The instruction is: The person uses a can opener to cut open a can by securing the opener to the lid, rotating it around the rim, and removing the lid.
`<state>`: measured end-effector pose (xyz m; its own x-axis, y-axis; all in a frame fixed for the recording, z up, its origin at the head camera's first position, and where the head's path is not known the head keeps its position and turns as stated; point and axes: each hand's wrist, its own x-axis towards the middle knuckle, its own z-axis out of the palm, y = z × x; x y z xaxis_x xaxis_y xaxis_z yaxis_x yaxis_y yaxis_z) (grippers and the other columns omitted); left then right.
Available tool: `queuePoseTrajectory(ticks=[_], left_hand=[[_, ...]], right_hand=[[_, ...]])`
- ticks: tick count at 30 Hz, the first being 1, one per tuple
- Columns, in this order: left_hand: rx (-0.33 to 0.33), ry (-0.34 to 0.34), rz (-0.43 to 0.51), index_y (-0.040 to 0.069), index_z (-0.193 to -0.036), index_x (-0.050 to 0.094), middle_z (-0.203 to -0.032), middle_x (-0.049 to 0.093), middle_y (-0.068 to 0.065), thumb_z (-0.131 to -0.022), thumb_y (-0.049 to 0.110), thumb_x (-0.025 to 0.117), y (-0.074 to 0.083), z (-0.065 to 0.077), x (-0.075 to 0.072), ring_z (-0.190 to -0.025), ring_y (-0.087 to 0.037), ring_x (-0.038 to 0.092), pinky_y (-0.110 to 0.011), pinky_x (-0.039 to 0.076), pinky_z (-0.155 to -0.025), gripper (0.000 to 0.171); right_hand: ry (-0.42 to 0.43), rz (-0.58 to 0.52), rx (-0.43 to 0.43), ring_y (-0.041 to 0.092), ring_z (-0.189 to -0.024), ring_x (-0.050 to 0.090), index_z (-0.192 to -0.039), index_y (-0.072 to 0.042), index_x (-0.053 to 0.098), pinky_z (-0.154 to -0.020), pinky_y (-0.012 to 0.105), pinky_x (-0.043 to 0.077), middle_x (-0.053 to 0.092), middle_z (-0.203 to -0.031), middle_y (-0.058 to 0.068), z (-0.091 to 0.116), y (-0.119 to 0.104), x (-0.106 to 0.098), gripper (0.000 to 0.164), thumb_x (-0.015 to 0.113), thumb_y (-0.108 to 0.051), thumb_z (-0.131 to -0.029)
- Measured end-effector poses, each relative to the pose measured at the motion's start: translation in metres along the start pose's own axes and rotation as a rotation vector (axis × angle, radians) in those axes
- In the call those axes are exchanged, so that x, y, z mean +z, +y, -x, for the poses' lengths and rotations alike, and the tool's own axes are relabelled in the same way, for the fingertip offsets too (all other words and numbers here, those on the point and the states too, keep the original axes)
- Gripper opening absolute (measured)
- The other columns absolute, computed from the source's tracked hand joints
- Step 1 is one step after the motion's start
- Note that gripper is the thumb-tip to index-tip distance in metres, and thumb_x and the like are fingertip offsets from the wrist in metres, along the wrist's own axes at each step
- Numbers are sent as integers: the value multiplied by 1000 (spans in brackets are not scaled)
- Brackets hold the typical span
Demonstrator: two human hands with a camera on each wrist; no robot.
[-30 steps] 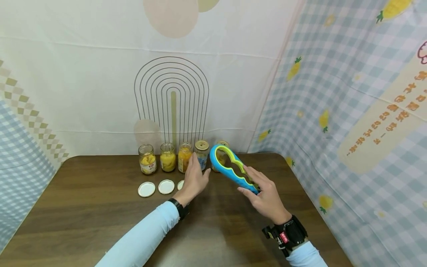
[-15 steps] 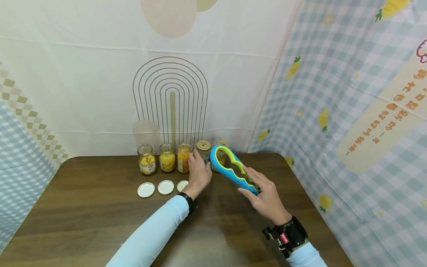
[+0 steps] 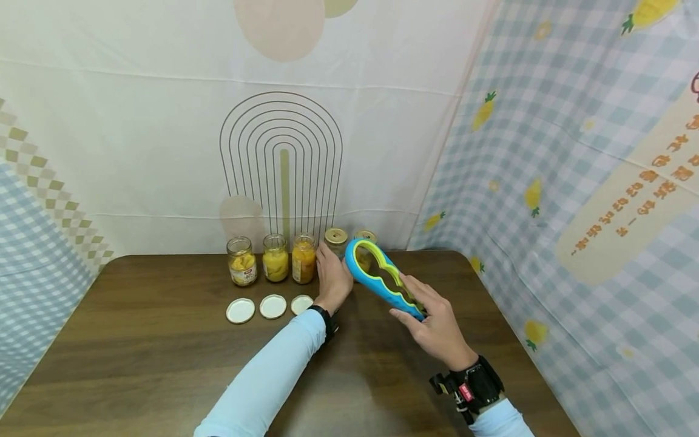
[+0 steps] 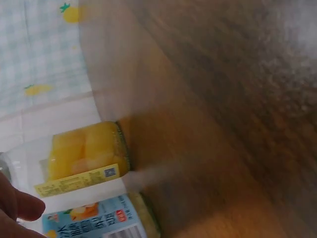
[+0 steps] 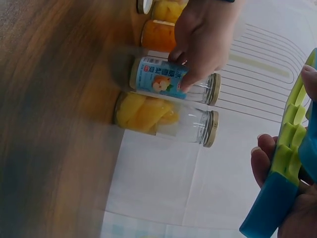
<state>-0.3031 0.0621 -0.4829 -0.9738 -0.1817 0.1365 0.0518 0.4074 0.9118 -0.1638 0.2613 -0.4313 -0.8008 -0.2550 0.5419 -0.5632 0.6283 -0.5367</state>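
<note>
My left hand [image 3: 334,279] grips a lidded glass jar with a blue label [image 5: 161,77]; in the head view only the jar's gold lid and upper part show past the fingers. In the left wrist view the thumb lies near that jar's label [image 4: 99,220]. My right hand [image 3: 439,325] holds a blue-and-green jar opener [image 3: 377,290] by its handles, raised over the table, its loop toward the jars. Behind the loop stands another lidded jar [image 5: 148,114] with yellow fruit, beside the blue-labelled one.
Three uncapped fruit jars [image 3: 242,264] stand in a row to the left, along the table's back edge. Three white-faced lids [image 3: 273,306] lie before them on the brown table [image 3: 164,352]. Cloth hangs behind [image 3: 164,152] and on the right [image 3: 491,200].
My left hand has moved right and its fingers have closed round the blue-labelled jar, which has shifted slightly right. The right hand and jar opener have stayed nearly still.
</note>
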Motion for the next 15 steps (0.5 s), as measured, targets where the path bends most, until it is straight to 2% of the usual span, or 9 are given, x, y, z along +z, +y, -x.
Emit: queuePoseTrajectory(ticks=[6, 15], left_hand=[[10, 39, -14, -2, -160, 12, -162, 24, -27, -108, 17, 51, -4, -8, 5, -146, -44, 29, -54, 31, -119, 68], [34, 55, -72, -2, -158, 17, -157, 29, -29, -107, 19, 53, -8, -10, 10, -142, -46, 34, -54, 36, -116, 66]], right_hand=[[2, -5, 4, 24, -127, 58, -150, -18, 52, -98, 55, 51, 56, -149, 13, 1, 2, 0, 71, 84, -17, -87], [7, 4, 11, 24, -126, 58, -151, -20, 52, -94, 52, 53, 56, -149, 13, 2, 5, 0, 72, 84, -19, -86]])
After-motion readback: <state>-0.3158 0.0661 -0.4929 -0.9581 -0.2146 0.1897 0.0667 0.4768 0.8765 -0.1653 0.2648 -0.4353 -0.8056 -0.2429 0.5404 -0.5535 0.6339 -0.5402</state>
